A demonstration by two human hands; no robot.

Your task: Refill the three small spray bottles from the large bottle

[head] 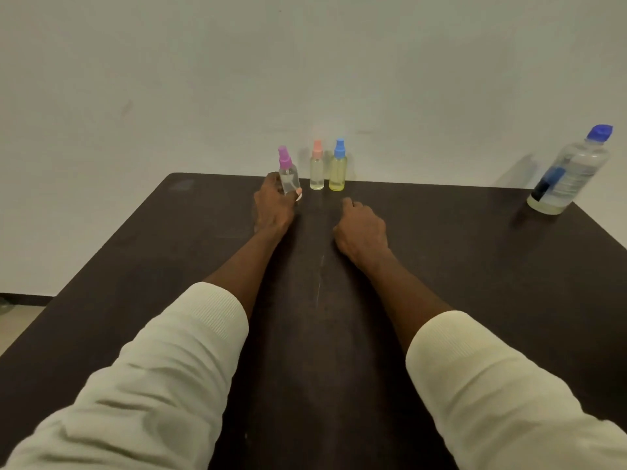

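Three small spray bottles stand near the far edge of the dark table (pixel 135 266). My left hand (pixel 273 205) grips the purple-capped bottle (pixel 289 174), which looks clear and tilts slightly. To its right stand the pink-capped bottle (pixel 317 169) and the blue-capped bottle (pixel 338 169), both holding yellowish liquid. My right hand (pixel 361 232) rests on the table in front of them with fingers loosely curled, holding nothing. The large bottle (pixel 568 174), blue-capped with a little yellowish liquid at its bottom, stands at the far right.
A plain pale wall (pixel 305 62) rises right behind the table's far edge. The floor (pixel 17 320) shows at the left beyond the table's side.
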